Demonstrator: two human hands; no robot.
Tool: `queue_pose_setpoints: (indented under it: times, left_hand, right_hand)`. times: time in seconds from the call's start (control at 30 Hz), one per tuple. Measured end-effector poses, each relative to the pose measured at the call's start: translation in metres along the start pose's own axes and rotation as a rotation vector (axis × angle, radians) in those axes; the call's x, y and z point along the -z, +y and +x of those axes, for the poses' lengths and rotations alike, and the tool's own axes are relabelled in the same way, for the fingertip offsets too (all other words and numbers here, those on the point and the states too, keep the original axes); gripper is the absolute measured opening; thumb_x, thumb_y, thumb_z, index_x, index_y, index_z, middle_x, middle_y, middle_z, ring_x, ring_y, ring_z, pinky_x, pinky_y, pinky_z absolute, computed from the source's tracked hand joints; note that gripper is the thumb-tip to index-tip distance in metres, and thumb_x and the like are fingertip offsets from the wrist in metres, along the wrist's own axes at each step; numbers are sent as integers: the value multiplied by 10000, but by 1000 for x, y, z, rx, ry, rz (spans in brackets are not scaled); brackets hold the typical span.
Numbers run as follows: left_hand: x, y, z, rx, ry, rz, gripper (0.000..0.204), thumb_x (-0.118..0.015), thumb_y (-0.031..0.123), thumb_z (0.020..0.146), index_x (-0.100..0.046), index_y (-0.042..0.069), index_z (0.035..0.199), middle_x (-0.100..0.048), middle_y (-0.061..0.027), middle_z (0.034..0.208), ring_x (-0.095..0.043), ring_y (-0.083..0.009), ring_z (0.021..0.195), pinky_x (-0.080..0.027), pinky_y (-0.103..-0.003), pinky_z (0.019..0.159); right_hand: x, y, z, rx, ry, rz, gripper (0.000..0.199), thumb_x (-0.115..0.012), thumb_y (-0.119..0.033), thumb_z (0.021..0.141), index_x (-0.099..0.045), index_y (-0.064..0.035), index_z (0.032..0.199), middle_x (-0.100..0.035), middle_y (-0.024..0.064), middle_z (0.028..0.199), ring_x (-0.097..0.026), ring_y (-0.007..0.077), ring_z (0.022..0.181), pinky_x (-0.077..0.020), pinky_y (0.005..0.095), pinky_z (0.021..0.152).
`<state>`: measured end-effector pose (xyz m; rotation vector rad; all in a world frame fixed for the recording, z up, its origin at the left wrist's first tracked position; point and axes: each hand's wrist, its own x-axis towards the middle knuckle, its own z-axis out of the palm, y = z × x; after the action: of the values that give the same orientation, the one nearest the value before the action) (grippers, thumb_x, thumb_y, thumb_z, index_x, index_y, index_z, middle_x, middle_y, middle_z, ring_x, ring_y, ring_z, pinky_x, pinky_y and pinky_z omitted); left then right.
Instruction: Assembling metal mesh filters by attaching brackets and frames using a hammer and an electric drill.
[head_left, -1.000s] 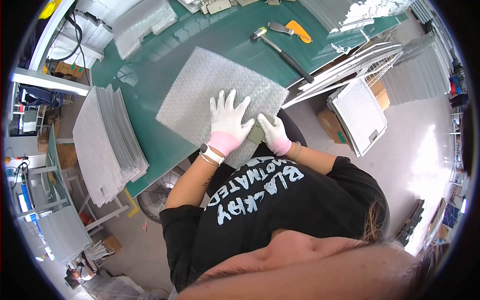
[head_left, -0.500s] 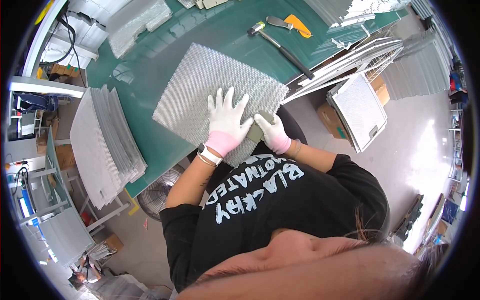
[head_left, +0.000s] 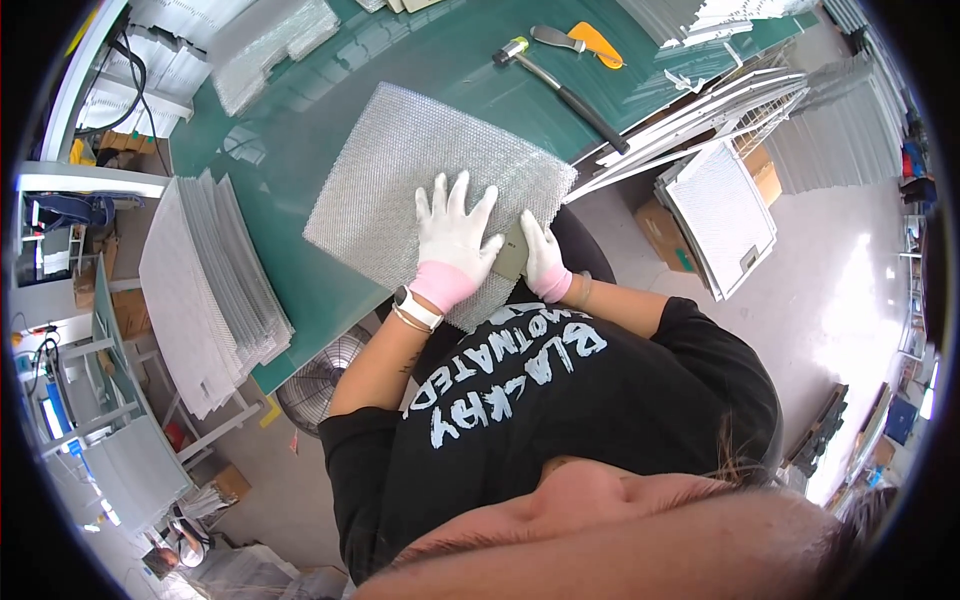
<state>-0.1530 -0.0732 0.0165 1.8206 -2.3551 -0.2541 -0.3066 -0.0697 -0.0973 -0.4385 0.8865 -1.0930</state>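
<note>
A silver honeycomb mesh panel (head_left: 380,170) lies tilted on the green table, its near corner reaching past the edge toward my body. My left hand (head_left: 455,235), in a white glove with a pink cuff, presses flat on the panel with its fingers spread. At the panel's near right edge is a small olive-grey rectangular plate (head_left: 511,256), beside my left thumb. My right hand (head_left: 543,258), gloved alike, closes over the plate's right side with its fingers together. The right hand hides part of the plate, and its underside cannot be seen.
On the green table (head_left: 290,190) lie a mallet (head_left: 565,95), a grey-handled scraper (head_left: 557,38) and an orange tool (head_left: 598,46). Stacked panels (head_left: 210,290) stand at the left edge. White frames (head_left: 700,120) lean at the right, near boxed panels (head_left: 720,220). A fan (head_left: 320,385) stands below.
My right hand has shifted slightly, its fingers now pointing up along the plate's right side and covering more of that side. My left hand and the panel stay nearly still.
</note>
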Motion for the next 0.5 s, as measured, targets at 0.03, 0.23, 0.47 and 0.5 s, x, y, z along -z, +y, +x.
queue_pose_setpoints:
  times: [0.03,0.23,0.47,0.5]
  left_hand:
    - [-5,-3,-1,-19,27,22,669,-659,362,844,-456,163,1449,-342,-227,1502,-254,-467,1416,-127,-642,1168]
    - [-2,-21,-2,-98,-34,-66,668,-635,341,860,-429,130,1460,-303,-231,1533,-222,-474,1433,-87,-661,1164]
    - [14,-18,0,-120,-158,-147,768,-690,341,809,-391,130,1484,-244,-232,1570,-161,-476,1464,-32,-646,1181]
    - [16,-19,1,-120,-158,-147,768,-690,341,809,-391,130,1484,-244,-232,1570,-161,-476,1464,-32,-646,1181]
  right_hand:
    - [-2,0,-1,30,29,7,246,-531,-236,1040,-647,-32,1116,-662,7,1003,-618,80,894,-515,269,781]
    - [-3,-13,-4,-11,-49,-103,295,-501,-266,1053,-615,-15,1157,-642,13,1032,-608,95,930,-507,269,810]
    - [12,-11,1,0,-126,-221,313,-505,-314,1053,-636,-33,1095,-622,-4,953,-582,73,888,-501,271,782]
    - [20,-8,5,-38,-170,-261,330,-494,-322,1056,-624,-28,1135,-627,0,993,-579,78,910,-501,275,805]
